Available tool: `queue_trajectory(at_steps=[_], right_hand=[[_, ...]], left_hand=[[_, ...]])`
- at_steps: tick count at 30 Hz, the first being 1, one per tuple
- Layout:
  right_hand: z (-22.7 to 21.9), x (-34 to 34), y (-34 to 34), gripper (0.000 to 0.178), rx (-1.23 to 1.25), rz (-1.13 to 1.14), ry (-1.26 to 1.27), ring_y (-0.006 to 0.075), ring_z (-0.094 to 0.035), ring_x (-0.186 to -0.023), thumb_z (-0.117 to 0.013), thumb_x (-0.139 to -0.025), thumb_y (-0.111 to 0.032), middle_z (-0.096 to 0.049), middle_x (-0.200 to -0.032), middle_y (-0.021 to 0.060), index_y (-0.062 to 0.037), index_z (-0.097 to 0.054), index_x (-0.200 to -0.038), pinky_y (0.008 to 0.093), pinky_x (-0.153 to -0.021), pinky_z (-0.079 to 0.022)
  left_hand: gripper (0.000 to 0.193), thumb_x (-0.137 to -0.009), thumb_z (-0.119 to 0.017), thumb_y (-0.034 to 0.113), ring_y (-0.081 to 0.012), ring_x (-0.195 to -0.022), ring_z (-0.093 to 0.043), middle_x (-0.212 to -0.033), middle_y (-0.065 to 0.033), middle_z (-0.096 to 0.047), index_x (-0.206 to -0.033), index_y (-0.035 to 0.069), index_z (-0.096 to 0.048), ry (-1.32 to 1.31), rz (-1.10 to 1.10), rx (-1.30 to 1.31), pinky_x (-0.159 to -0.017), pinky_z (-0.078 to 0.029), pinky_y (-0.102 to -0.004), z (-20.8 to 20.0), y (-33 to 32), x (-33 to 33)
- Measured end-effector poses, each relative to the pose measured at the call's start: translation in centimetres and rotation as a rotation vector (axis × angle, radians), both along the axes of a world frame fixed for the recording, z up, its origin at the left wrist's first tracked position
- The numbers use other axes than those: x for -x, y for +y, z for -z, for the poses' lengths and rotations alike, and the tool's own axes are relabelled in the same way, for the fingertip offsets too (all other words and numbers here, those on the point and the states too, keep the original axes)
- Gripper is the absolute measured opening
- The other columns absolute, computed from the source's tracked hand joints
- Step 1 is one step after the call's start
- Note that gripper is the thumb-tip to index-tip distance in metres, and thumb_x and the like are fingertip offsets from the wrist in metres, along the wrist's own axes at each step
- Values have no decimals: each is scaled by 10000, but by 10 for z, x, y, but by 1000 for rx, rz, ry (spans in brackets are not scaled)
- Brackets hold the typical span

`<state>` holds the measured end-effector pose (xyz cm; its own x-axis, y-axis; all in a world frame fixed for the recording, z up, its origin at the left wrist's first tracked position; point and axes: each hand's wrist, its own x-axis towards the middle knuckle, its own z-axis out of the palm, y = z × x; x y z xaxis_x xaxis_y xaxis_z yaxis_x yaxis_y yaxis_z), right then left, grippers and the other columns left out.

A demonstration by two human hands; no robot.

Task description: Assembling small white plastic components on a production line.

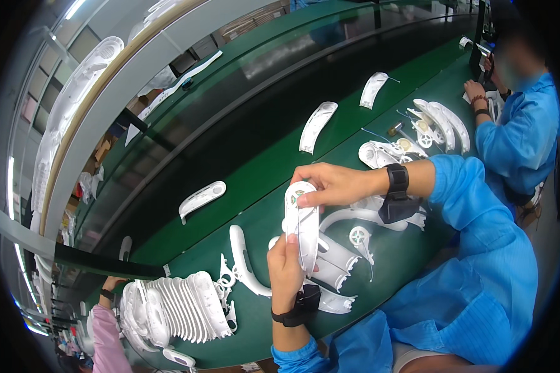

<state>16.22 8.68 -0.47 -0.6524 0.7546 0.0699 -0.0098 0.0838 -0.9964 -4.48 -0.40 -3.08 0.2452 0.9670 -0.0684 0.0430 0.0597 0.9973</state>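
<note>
Up in front of me I hold a long white plastic shell (306, 233) with a rounded top end, a small green part inside that end and a thin wire along it. My left hand (284, 266) grips its lower side, thumb on the inner face. At the top, my right hand (337, 184) is closed round the edge, its thumb pressing near the green part. Below the shell, more curved white shells (337, 268) lie on the green table (379, 283), partly covered by my hands. A small white wheel-shaped part (360, 238) with a wire lies to their right.
A row of nested white shells (196, 304) stands at the left, beside a person's pink sleeve (107, 336). Spaced shells (203, 200) lie on the green conveyor belt (255, 180). More shells and wired parts (379, 153) sit beyond my right forearm, near a person in blue (519, 133).
</note>
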Motion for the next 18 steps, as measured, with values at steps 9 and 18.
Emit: queue_trajectory(at_steps=[9, 18], right_hand=[[4, 14, 0, 327, -252, 83, -134, 133, -608, -828, -628, -940, -309, -666, -898, 87, 6, -634, -1029, 300, -751, -499], [-12, 24, 9, 249, -229, 74, -90, 89, -562, -755, -607, -936, -242, -624, -809, 36, 5, -631, -952, 266, -674, -464]], left_hand=[[384, -1045, -389, 266, -152, -596, -623, -765, -90, -650, -1130, -56, -580, 73, 27, -55, -526, -499, -279, 14, 7, 5], [383, -1011, -457, 319, -248, -667, -568, -768, -164, -616, -998, -32, -609, 268, -84, -131, -651, -450, -370, -11, 17, 0]])
